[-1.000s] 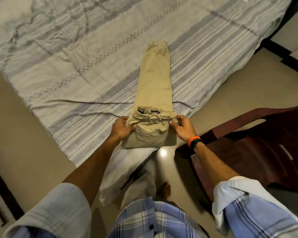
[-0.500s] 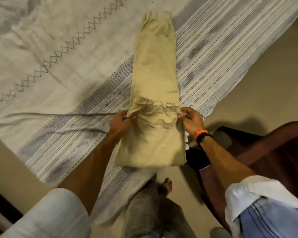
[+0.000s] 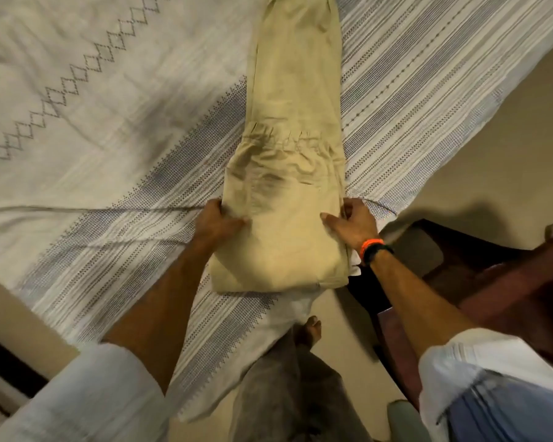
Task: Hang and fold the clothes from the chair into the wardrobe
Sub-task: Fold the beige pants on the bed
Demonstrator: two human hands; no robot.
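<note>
Beige trousers (image 3: 288,173) lie lengthwise on the striped bedsheet (image 3: 109,129), their waist end folded over onto the legs near the bed's corner. My left hand (image 3: 216,221) grips the left edge of the folded part, thumb on top. My right hand (image 3: 353,220), with an orange and black wristband, grips the right edge the same way. The far trouser cuffs run out of the top of the view.
A dark red plastic chair (image 3: 492,282) stands close on the right, by the bed's corner. The beige floor (image 3: 492,161) lies to the right of the bed. My bare foot (image 3: 310,327) stands under the bed's corner.
The waist end has been folded further up over the legs. Both hands slid back from the waistband to the sides of the folded part. The view moved closer over the bed.
</note>
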